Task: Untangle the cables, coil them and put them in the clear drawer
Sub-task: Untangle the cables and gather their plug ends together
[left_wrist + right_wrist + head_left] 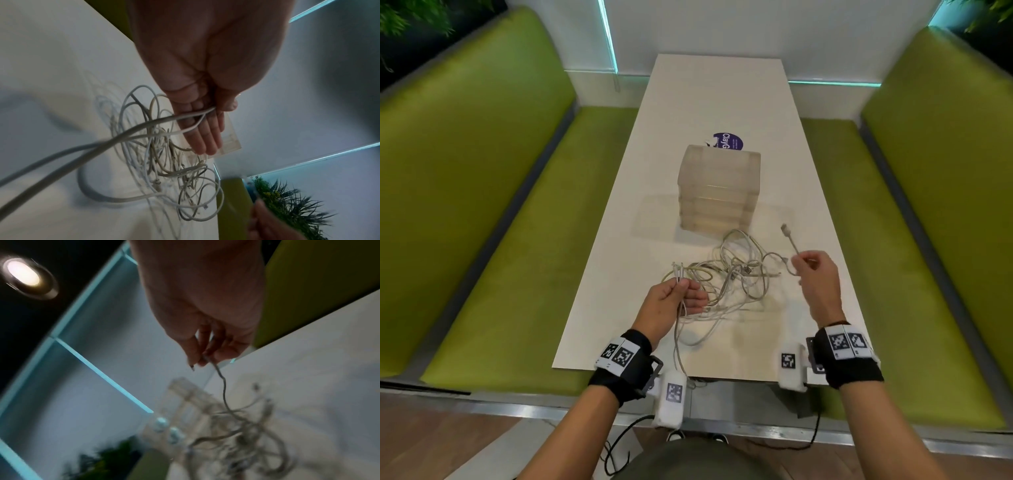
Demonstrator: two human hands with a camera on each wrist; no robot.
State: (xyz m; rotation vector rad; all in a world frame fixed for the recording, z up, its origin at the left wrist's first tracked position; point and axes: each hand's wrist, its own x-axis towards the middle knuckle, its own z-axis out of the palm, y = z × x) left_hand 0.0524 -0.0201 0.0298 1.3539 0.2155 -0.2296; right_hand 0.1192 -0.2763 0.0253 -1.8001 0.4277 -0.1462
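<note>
I take the clear drawer unit [719, 186] on the white table [722, 96] as my landmark. Left of it, a green bench [493, 212] runs along the table edge. Nearer me and left of the unit, my left hand [674, 301] pinches two cable ends between thumb and fingers; their plugs [678, 269] point up and away from me, toward the unit, and the two cords trail back down past my wrist over the near table edge. In the left wrist view the other fingers [205, 138] lie fairly straight under those cords.

Directly in front of the unit, on my side, the tangle of pale cables [736, 274] lies on the table in loose loops with no single long axis.

Right of the tangle and nearer than the unit, my right hand [816, 274] is closed on one cable; its free end, tipped by a connector [786, 229], slants up and away, leaning left toward the unit. The hands are well apart.
</note>
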